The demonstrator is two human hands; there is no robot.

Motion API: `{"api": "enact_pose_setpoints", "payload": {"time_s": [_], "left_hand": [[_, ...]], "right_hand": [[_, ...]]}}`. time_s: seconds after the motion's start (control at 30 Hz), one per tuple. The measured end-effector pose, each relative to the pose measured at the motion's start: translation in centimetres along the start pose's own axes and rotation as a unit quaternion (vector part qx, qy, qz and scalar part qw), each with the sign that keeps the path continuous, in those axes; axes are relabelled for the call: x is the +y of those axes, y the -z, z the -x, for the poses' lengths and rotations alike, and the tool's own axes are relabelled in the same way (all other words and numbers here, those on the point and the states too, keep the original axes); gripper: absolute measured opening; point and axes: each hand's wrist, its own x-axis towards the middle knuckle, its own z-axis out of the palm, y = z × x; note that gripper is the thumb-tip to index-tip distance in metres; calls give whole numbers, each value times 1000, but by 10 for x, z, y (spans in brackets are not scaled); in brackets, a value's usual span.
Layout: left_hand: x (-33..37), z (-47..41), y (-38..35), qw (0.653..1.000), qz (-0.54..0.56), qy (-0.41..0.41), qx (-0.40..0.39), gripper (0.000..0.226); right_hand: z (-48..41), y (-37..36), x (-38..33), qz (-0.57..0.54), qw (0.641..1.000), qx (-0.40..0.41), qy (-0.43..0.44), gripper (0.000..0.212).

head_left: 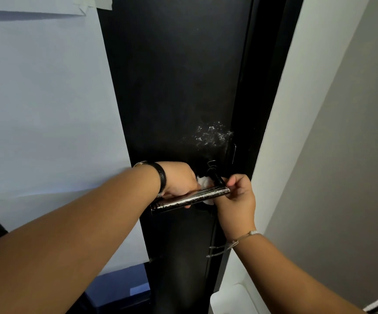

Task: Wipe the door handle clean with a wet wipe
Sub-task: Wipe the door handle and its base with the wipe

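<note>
A chrome lever door handle with dark worn speckles juts from a black door. My left hand reaches behind the lever and presses a white wet wipe against it near the handle's black neck. A bit of the wipe also shows below the lever. My right hand pinches the lever's right end with thumb and fingers. Most of the wipe is hidden by the lever and my hands.
White scuff marks spot the door above the handle. A pale sheet covers the door's left part. The black door frame and a white wall lie at the right. A dark blue object sits low on the left.
</note>
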Motion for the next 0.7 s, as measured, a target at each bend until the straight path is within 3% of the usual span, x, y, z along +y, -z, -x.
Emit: {"api": "enact_pose_setpoints", "payload": {"time_s": [0.17,0.33,0.43,0.53,0.63,0.7], "left_hand": [[18,-6,-8,985,-133,18,106,31],[22,-2,-9,973,-129,9,193,23],[24,4,-7,959,-158,-1,237,23],[17,5,-9,910,-254,-56,323,26],[11,5,-12,861,-303,-116,391,36],[12,6,-12,843,-309,-145,415,30]], "right_hand": [[-2,17,-2,90,991,-95,37,44],[-10,30,-16,198,965,-158,67,51],[-16,31,-33,304,931,-183,90,47],[-21,30,-48,367,907,-168,121,35],[-17,26,-54,355,915,-105,160,31],[-11,22,-54,324,928,-78,167,26]]}}
